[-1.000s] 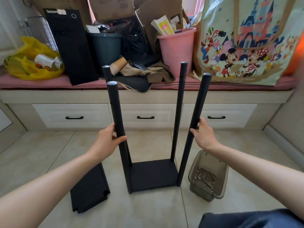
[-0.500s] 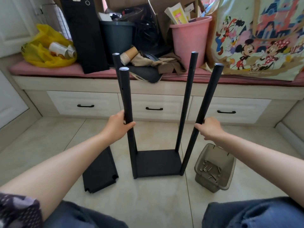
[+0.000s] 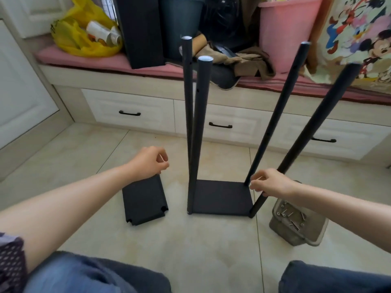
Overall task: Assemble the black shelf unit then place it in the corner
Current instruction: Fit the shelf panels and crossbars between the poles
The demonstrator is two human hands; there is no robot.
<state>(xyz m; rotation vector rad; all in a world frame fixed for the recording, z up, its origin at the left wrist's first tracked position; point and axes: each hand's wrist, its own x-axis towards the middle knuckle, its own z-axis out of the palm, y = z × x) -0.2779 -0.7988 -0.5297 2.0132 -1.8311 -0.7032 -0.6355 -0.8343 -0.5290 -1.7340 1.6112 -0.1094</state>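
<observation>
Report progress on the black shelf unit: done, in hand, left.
Done: four poles stand in the bottom panel on the floor.
In hand: the right hand is at the front right pole, grip unclear; the left hand hovers empty.
Left: fit the loose panel lying beside the frame, likely with screws from the tub, then move the unit to the corner.

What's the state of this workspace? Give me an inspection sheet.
Surface: pale tiled floor.
Job's things: shelf base with four poles upright; loose shelf panel flat to its left; screw tub to its right.
Clutter: yellow bag, pink bucket, black board on the bench cushion.
Hands: left hand loosely curled, holding nothing; right hand at the front right pole, grip unclear.
Cables: nothing seen.
Surroundings: white drawers under the bench; cartoon bag.
</observation>
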